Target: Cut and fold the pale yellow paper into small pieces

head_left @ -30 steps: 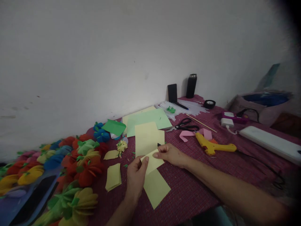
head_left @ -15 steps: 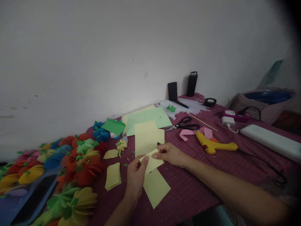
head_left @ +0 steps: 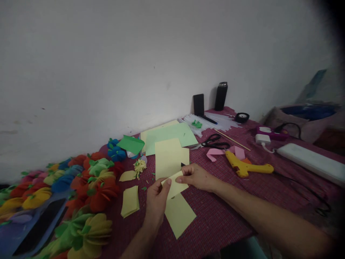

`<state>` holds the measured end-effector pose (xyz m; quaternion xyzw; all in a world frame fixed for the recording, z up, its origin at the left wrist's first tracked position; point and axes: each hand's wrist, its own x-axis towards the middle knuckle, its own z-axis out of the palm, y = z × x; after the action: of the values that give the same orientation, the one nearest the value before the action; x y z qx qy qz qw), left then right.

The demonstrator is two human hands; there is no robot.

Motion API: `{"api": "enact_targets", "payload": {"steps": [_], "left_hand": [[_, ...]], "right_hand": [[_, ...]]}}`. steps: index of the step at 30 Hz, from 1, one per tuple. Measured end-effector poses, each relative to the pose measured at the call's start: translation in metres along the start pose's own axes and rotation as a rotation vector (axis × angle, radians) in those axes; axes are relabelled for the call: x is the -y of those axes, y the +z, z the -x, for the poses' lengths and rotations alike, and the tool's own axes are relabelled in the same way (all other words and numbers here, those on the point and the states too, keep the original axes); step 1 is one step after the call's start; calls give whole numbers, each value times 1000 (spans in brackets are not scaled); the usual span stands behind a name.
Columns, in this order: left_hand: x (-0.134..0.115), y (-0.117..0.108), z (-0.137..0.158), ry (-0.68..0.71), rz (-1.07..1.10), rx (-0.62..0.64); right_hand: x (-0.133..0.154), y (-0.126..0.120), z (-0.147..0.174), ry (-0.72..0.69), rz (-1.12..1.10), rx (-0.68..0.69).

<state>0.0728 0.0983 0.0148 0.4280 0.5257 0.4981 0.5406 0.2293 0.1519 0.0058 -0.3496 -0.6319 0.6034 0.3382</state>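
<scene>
A pale-yellow paper piece (head_left: 175, 185) is pinched between thumb and fingers of the left hand (head_left: 155, 198) at one side and of the right hand (head_left: 198, 176) at the other. Just below it a yellow paper square (head_left: 180, 217) lies on the table (head_left: 218, 219); behind it are larger yellow sheets (head_left: 168, 156). Left of it sit a stack of yellow cutouts (head_left: 129, 202) and, farther, colourful petalled flowers (head_left: 101, 194). Right of it, bare checked cloth runs toward a yellow glue gun (head_left: 246, 167). The table's near edge lies below and right of it; far right stands a pinkish bag (head_left: 314, 126), something blue inside.
</scene>
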Motion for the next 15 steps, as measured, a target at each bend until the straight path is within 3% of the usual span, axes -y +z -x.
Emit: {"api": "enact_targets", "payload": {"steps": [9, 15], "left_hand": [[3, -1, -2, -12, -22, -12], [3, 0, -1, -68, -48, 44]], "right_hand": [[1, 0, 2, 19, 49, 68], [4, 1, 4, 9, 126, 95]]}}
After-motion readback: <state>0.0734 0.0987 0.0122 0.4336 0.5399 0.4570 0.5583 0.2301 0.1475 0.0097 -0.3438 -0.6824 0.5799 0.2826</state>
